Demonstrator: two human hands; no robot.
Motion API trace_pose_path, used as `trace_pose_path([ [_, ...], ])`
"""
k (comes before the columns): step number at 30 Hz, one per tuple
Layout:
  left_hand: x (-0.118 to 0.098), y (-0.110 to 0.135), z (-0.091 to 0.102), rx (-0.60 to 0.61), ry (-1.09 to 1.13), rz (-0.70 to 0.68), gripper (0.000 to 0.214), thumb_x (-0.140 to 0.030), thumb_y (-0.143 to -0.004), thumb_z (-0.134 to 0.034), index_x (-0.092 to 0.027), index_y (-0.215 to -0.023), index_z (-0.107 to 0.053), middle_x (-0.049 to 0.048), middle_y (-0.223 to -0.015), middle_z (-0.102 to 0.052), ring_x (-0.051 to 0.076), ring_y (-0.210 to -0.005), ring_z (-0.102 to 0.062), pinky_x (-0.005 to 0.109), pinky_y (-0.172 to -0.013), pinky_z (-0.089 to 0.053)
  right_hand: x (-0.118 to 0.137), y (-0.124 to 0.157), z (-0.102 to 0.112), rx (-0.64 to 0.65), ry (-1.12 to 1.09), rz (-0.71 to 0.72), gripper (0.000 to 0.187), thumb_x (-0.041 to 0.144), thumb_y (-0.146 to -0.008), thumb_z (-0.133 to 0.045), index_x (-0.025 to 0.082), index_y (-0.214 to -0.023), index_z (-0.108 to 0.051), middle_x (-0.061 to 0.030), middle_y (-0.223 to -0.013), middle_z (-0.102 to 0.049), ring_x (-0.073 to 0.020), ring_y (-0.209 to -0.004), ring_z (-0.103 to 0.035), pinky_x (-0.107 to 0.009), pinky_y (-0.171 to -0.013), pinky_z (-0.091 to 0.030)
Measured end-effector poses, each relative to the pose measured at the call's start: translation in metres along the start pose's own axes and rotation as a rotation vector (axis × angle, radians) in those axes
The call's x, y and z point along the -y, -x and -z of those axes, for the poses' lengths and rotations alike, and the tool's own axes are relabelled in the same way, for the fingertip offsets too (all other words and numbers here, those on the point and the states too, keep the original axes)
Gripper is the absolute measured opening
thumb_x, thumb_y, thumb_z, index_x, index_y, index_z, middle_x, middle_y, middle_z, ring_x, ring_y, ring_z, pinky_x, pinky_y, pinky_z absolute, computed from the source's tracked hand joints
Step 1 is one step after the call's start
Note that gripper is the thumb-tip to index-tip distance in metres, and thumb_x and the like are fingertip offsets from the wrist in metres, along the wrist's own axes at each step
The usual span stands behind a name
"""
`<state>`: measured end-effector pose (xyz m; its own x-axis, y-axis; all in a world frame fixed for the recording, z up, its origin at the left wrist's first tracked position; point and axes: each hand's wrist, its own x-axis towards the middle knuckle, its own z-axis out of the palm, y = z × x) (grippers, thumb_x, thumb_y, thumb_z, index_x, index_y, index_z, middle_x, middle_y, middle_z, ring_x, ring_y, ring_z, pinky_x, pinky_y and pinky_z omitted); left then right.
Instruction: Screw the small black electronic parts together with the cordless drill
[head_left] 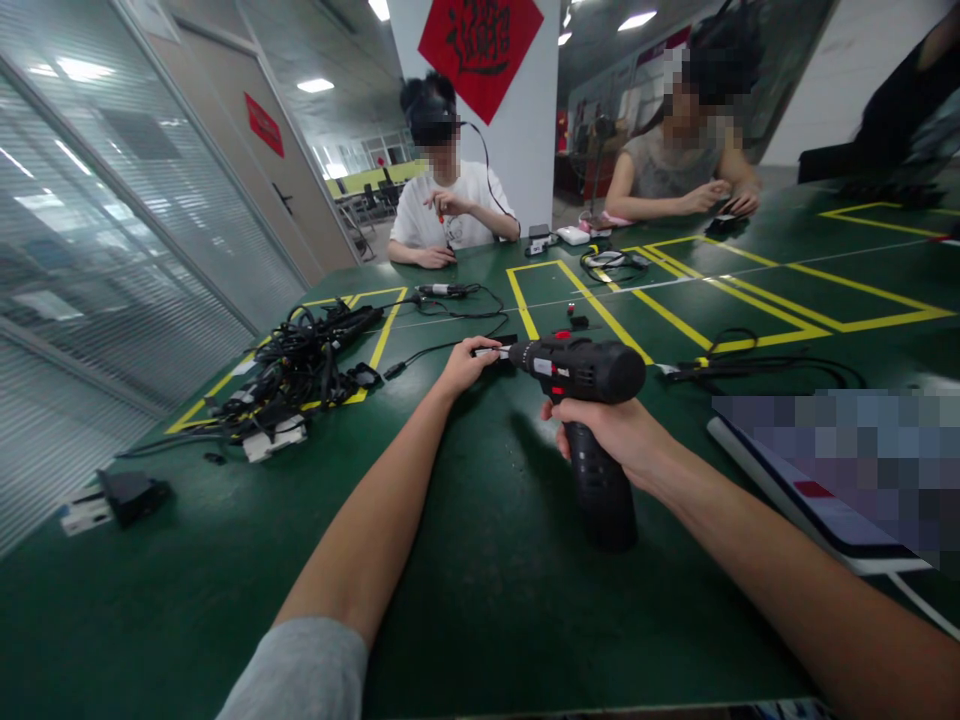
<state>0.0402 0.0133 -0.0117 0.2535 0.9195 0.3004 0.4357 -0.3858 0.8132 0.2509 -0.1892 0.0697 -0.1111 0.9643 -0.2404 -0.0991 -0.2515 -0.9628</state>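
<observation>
My right hand [600,432] is wrapped round the grip of a black cordless drill [589,370] with red details. The drill points left and away from me, and its battery base is low over the green table. My left hand [469,365] pinches a small dark part [507,362] on the table, right at the drill's front end. The fingertips and the bit are close together, so I cannot tell whether the bit touches the part. Behind the drill lie small black and red pieces [579,322].
A tangle of black cables [307,350] and a black-and-white device [120,502] are to the left. A flat screen device [817,480] lies at right, near coiled cables [739,372]. Two people sit across the green table [450,620], which bears yellow tape outlines.
</observation>
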Motion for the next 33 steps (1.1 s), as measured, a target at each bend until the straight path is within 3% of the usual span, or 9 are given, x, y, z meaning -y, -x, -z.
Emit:
trace_pose_path([
  [7, -0.0023, 0.0013, -0.0001, 0.005, -0.013, 0.029, 0.032, -0.034, -0.073, -0.068, -0.017, -0.100, -0.075, 0.0058, -0.097, -0.072, 0.021, -0.092, -0.062, 0.036, -0.093, -0.047, 0.0082, 0.0103, -0.0001, -0.041, 0.039, -0.093, 0.007, 0.019, -0.064, -0.064, 0.016, -0.070, -0.063, -0.0029, -0.045, -0.056, -0.0156, -0.040, -0.052, -0.027, -0.042, -0.040],
  [14, -0.0052, 0.0022, 0.0006, -0.004, 0.005, 0.019, 0.031, -0.033, -0.073, -0.069, -0.017, -0.100, -0.075, 0.0059, -0.102, -0.073, 0.022, -0.094, -0.063, 0.037, -0.096, -0.046, 0.0012, 0.0087, -0.0074, 0.008, 0.025, -0.076, 0.010, 0.017, -0.063, -0.063, 0.016, -0.073, -0.063, -0.0024, -0.049, -0.058, -0.0155, -0.043, -0.054, -0.026, -0.043, -0.040],
  [27, -0.0071, 0.0040, 0.0006, 0.000, 0.007, 0.029, 0.033, -0.034, -0.073, -0.069, -0.017, -0.101, -0.074, 0.0058, -0.099, -0.072, 0.021, -0.091, -0.062, 0.036, -0.094, -0.046, 0.0017, 0.0070, -0.0042, -0.022, -0.016, -0.072, 0.009, 0.018, -0.062, -0.064, 0.015, -0.070, -0.062, -0.0031, -0.048, -0.058, -0.0146, -0.042, -0.052, -0.026, -0.043, -0.041],
  [33, -0.0037, 0.0020, 0.0000, 0.001, 0.003, 0.020, 0.035, -0.035, -0.073, -0.069, -0.016, -0.102, -0.074, 0.0056, -0.100, -0.072, 0.020, -0.090, -0.061, 0.035, -0.092, -0.047, 0.0000, 0.0035, -0.0027, -0.053, -0.042, -0.062, 0.016, 0.016, -0.059, -0.065, 0.015, -0.075, -0.064, -0.0042, -0.061, -0.064, -0.0133, -0.045, -0.053, -0.027, -0.044, -0.043],
])
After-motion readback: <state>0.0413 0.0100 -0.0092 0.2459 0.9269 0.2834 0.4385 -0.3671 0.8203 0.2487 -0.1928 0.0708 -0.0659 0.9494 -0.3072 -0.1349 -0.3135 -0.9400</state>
